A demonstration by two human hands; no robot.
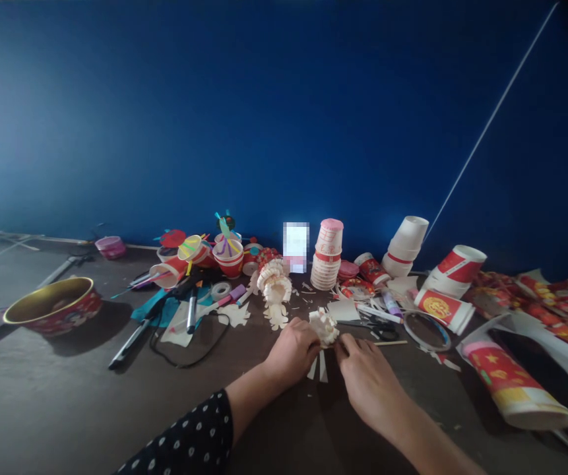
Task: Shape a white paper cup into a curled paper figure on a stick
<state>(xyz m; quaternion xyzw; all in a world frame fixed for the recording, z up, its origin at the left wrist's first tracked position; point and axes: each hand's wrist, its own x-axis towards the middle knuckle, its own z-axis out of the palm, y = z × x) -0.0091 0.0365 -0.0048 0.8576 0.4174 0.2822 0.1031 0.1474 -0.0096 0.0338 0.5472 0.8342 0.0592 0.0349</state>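
Both my hands meet at the middle of the dark table (66, 409) around a small cream paper-cup craft piece (324, 326) with cut, curled strips. My left hand (292, 353) is closed, its fingers pinching the piece's left side. My right hand (365, 376) is closed too, fingertips pressed to the piece's right lower edge. Two cut paper strips (319, 367) lie just under the piece. A similar finished cream figure (274, 290) stands a little behind it.
A stack of paper cups (327, 257), tipped red-and-white cups (454, 270), decorated cups (227, 254), pens (192, 310), a tape roll (221, 290), scissors (380, 328) and a black cable (189, 359) crowd the back. A gold-lined bowl (53, 305) sits left; a cup sleeve (516, 389) lies right.
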